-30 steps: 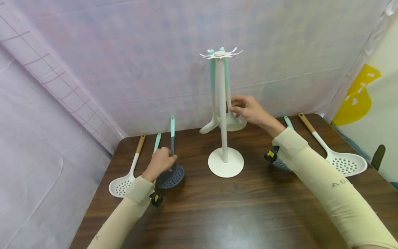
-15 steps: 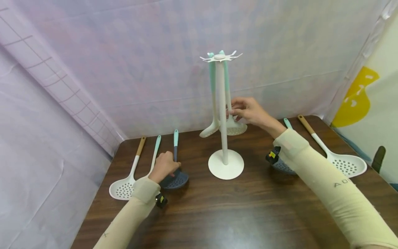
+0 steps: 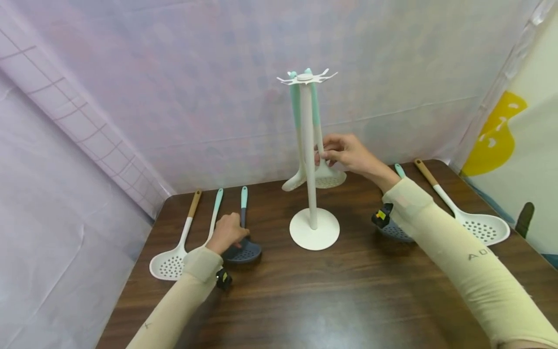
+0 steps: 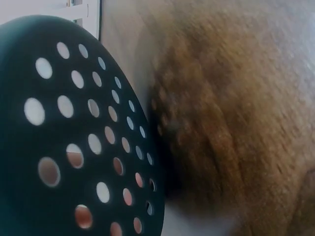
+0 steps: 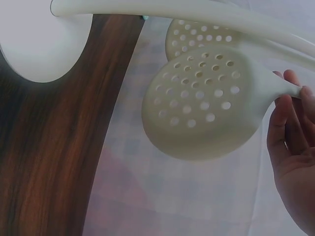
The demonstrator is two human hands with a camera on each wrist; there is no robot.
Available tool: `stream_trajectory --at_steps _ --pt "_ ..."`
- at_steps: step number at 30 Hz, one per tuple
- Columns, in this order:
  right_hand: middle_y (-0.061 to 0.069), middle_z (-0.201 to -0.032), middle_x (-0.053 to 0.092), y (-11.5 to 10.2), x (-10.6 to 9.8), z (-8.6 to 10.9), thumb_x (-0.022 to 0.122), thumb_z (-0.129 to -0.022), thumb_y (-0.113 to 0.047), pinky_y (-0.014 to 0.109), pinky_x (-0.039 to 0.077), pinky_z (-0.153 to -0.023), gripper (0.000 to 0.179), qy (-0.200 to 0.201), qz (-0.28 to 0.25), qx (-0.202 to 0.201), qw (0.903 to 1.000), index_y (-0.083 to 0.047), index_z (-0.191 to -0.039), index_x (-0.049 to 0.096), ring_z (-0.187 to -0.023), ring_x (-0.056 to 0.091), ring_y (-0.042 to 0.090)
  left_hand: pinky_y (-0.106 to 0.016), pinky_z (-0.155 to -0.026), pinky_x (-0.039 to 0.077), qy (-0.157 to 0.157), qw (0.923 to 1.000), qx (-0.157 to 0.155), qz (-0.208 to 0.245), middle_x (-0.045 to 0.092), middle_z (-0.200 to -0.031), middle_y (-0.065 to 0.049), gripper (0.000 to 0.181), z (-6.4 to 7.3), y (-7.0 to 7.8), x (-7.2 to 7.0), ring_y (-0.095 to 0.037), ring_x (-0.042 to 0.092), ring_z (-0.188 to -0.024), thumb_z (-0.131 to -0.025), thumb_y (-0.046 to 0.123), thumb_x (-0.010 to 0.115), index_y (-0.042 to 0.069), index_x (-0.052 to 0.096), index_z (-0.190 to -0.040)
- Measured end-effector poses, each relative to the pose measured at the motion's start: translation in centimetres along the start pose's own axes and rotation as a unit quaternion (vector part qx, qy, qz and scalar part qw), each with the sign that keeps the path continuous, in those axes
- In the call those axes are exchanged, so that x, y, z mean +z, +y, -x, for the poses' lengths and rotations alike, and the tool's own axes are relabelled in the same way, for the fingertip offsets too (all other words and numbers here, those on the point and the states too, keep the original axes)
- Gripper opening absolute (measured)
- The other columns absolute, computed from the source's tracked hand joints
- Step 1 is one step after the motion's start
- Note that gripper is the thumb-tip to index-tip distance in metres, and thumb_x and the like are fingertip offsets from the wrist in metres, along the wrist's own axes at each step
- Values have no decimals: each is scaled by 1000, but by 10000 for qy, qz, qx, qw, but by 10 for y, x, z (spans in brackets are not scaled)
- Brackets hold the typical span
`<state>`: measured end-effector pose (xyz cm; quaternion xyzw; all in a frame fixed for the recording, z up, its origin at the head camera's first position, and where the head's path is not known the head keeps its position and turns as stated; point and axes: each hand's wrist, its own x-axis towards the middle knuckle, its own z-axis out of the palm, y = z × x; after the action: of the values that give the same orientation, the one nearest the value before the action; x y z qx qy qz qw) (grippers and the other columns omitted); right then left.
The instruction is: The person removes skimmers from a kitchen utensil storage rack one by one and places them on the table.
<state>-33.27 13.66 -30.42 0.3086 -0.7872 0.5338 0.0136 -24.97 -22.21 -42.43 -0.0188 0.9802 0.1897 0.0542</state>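
A white utensil stand with a round base and a top ring of hooks stands on the table. Two skimmers with mint and white handles hang at its back. My right hand pinches the lower handle of the right hanging white skimmer, just above its perforated head. The other hanging skimmer is beside it, behind the pole in the right wrist view. My left hand grips the neck of a dark grey skimmer with a mint handle, low over the table. Its perforated head fills the left wrist view's left side.
Left of my left hand lie a white skimmer with a wooden handle and a mint-handled white utensil, its head hidden. At right are another wooden-handled white skimmer and a dark skimmer, partly covered by my arm. A curtain hangs behind.
My left hand has lowered the dark grey skimmer, its handle tip coming down and nearer. The right hand stays on the hanging skimmer, with hardly any movement.
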Motion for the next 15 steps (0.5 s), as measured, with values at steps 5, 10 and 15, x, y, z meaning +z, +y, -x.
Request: stream_trajectory --at_steps 5,10,15 --pt "24 -98 77 1 1 -2 61 -100 4 27 59 -67 21 -17 -53 -21 10000 14 -117 65 -79 72 6 -38 -77 62 -78 10000 -29 52 65 -60 -8 28 2 -1 -1 -14 70 -48 -89 14 77 6 59 -69" --pt "22 -98 78 -2 0 -2 59 -101 5 27 60 -68 21 -3 -87 42 10000 13 -119 65 -81 73 8 -30 -63 60 -132 9998 -44 157 66 -63 -9 27 4 0 -2 -14 70 -49 -89 15 78 6 59 -72" --pt "21 -98 78 -6 -3 1 57 -101 6 28 60 -68 20 56 -112 151 9998 10 -119 66 -84 75 13 -28 -59 58 -215 9996 -39 196 65 -65 -10 27 3 -1 -2 -15 71 -50 -90 14 76 7 57 -72"
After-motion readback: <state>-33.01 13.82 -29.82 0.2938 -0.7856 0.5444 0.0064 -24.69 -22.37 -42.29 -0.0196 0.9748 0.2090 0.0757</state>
